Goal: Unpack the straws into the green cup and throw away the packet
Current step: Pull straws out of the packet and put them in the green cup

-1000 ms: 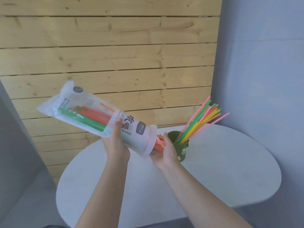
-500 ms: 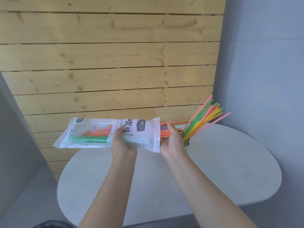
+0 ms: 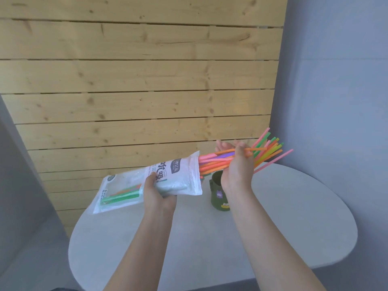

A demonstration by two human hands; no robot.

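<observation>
My left hand [image 3: 156,192] grips the white plastic packet [image 3: 176,177] around its middle and holds it above the table, mouth to the right and tilted slightly up. A bundle of orange, pink and purple straws [image 3: 216,162] sticks out of the mouth, and my right hand [image 3: 236,164] is closed around it. A few green and orange straws [image 3: 123,194] remain at the packet's closed left end. The green cup [image 3: 219,193] stands on the table below my right hand, with several coloured straws [image 3: 270,152] fanning out of it up and to the right.
The round grey table [image 3: 273,227] has its edges close on the left and front. A wooden plank wall [image 3: 136,91] stands behind it and a grey wall [image 3: 336,101] on the right.
The packet's closed end has dropped from raised to level to lower than the mouth. My right hand has drawn a bundle of straws out to the right and up.
</observation>
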